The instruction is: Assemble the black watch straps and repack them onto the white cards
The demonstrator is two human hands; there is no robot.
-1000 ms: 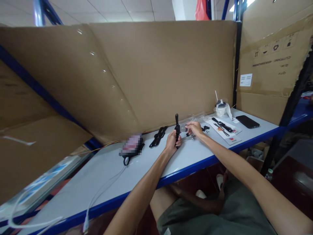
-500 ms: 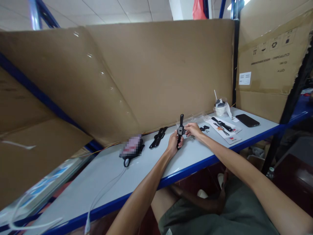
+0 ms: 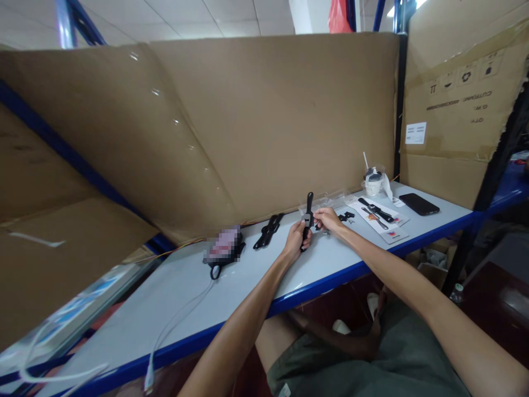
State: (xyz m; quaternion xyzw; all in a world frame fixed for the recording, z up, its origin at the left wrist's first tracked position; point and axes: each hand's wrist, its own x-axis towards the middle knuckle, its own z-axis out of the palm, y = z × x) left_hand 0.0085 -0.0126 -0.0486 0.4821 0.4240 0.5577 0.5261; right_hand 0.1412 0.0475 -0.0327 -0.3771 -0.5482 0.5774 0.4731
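Note:
My left hand (image 3: 295, 238) is closed around the lower handle of a black spokeshave (image 3: 309, 203), held upright above the table. A greyish plate shows at the tool's middle. My right hand (image 3: 328, 219) has its fingers pinched together at the right side of that middle. What those fingertips grip is too small to make out. On the table left of my hands lie more black spokeshaves (image 3: 268, 231), side by side. Small dark parts (image 3: 346, 217) and bits of shiny hardware rest just beyond my right hand.
A carded spokeshave package (image 3: 382, 219), a phone (image 3: 419, 204) and a lidded cup with a straw (image 3: 373, 184) stand to the right. Leftward are a dark pouch-like object (image 3: 225, 247), partly blurred, and a white cable (image 3: 182, 310). A cardboard wall (image 3: 281, 121) closes off the back.
The spokeshave has turned slightly in my left hand, so its middle looks lighter. My right fingers stay close beside it. The whole view has shifted a little.

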